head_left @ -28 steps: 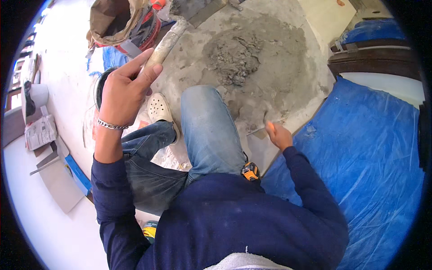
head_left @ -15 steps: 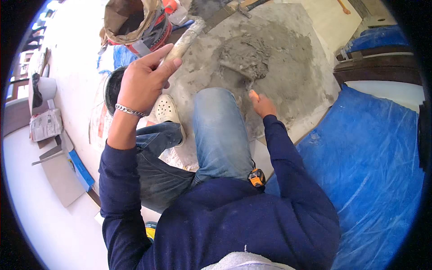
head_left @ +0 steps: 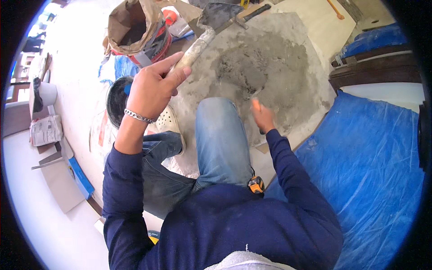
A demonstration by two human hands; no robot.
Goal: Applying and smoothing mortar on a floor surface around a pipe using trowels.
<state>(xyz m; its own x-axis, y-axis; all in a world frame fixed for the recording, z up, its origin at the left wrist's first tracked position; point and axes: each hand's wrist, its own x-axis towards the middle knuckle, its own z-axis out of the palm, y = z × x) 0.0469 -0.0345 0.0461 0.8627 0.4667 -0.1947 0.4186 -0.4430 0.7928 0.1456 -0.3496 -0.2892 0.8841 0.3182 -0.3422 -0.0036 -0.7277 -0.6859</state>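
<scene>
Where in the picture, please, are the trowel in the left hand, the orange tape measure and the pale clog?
Trowel (head_left: pixel 196 49): head view, on its handle.
Orange tape measure (head_left: pixel 256 185): head view, on its case.
Pale clog (head_left: pixel 167 121): head view, on its holed upper.

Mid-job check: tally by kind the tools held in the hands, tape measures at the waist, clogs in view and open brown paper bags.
Held tools: 2 (trowel in left hand, orange-handled tool in right hand)
Tape measure: 1
Pale clog: 1
Open brown paper bag: 1
Total: 5
</scene>
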